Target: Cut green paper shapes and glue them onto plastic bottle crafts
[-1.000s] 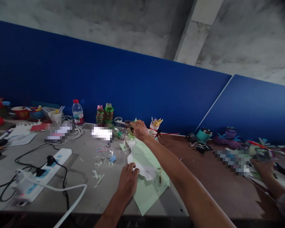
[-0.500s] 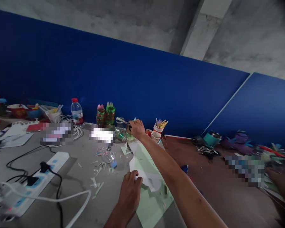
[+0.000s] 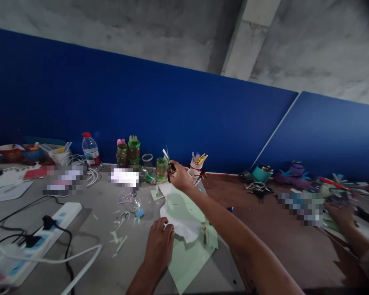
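Observation:
My right hand (image 3: 178,175) is raised at the far side of the grey table, closed around a pair of scissors (image 3: 167,159) whose blades point up. Just left of it stands a cut green plastic bottle piece (image 3: 162,169). My left hand (image 3: 159,241) lies on the table by the left edge of the paper, holding nothing, its fingers slightly bent and apart. Beneath my right forearm are a pale green sheet (image 3: 187,262) and a white-and-green curled piece of paper (image 3: 181,219). A wooden clip (image 3: 206,234) sits at the sheet's right side.
Paper scraps (image 3: 119,243) and a clear bottle top with a blue cap (image 3: 139,212) lie left of the paper. A power strip (image 3: 49,241) with cables is at left. Behind stand a water bottle (image 3: 90,150) and cups (image 3: 196,164). Another person's hand (image 3: 341,215) is at far right.
My right hand has lifted the scissors, and their blades now point upward beside the green bottle piece. My left hand stays by the paper. Another person's hand shows more clearly at right.

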Demonstrator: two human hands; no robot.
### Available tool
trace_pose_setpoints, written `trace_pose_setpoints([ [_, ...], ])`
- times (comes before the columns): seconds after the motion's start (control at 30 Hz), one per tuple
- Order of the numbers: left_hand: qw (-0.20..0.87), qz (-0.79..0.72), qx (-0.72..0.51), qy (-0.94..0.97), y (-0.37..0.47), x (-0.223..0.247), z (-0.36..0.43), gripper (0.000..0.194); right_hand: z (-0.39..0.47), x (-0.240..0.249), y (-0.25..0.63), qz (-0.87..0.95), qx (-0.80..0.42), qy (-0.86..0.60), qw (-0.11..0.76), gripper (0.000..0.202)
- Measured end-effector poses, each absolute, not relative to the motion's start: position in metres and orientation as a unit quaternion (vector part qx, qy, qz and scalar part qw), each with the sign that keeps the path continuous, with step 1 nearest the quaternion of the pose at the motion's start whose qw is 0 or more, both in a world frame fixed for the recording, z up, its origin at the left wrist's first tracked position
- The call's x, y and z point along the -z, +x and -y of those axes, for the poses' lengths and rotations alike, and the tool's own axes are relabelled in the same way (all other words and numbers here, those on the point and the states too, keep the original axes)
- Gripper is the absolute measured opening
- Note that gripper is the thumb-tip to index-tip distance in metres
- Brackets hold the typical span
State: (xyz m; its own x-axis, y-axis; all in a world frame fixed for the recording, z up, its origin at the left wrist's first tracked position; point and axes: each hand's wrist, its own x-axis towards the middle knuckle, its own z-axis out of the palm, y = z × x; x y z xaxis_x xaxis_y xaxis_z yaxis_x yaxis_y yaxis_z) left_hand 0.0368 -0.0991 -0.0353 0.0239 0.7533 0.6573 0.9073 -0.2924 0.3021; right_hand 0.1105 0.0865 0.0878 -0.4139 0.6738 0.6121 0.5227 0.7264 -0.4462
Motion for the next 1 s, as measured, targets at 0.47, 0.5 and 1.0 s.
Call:
trace_pose_setpoints([
  [0.47, -0.070, 0.623, 0.386, -0.676, 0.031, 0.036, 0.090, 0.029, 0.033, -0.019, 0.242, 0.669, -0.533, -0.322, 0.407, 0.042],
  [0.5, -0.084, 0.617, 0.406, -0.669, 0.032, 0.035, 0.091, 0.028, 0.038, -0.018, 0.247, 0.648, -0.568, -0.307, 0.405, 0.044],
  [1.0, -0.185, 0.646, 0.550, -0.496, 0.022, 0.039, 0.087, 0.041, 0.094, 0.002, 0.256, 0.493, -0.823, -0.134, 0.248, 0.056],
])
